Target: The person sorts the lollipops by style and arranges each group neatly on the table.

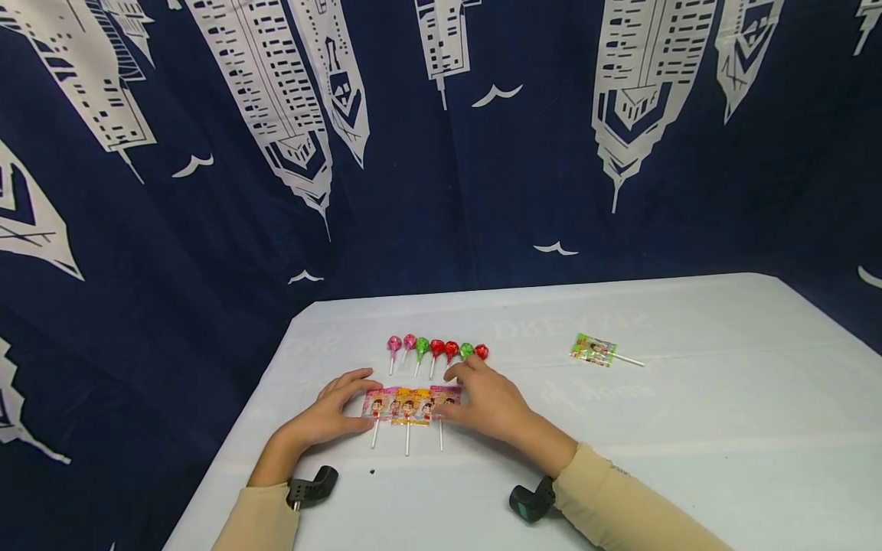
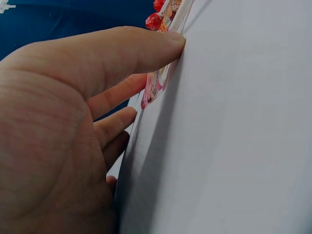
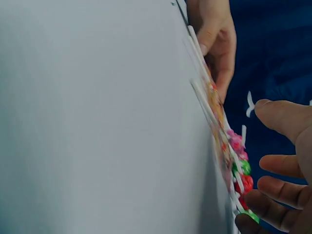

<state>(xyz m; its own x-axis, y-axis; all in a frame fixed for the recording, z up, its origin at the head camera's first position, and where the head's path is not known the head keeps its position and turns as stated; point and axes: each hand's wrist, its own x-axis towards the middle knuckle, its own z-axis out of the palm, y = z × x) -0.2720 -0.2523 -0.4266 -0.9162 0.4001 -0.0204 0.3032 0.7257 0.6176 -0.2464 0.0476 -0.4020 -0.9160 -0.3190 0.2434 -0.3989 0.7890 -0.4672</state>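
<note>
Three flat-wrapped lollipops lie side by side on the white table, sticks toward the person: a left pink lollipop (image 1: 377, 404), an orange lollipop (image 1: 411, 405) and a right pink lollipop (image 1: 446, 396). My left hand (image 1: 328, 413) holds the left pink one across its wrapper, thumb at the lower edge and index finger at the upper. Over the right pink one hovers my right hand (image 1: 492, 402), thumb overlapping the wrapper in the head view. The right wrist view shows this hand's fingers (image 3: 282, 190) spread, with nothing between them.
Just behind stands a row of several round lollipops (image 1: 437, 348) in pink, green and red. A green-wrapped lollipop (image 1: 594, 350) lies farther right. Past the white table (image 1: 723, 428) hangs a dark blue curtain (image 1: 482, 191). A small dark speck (image 1: 373, 471) is near the front.
</note>
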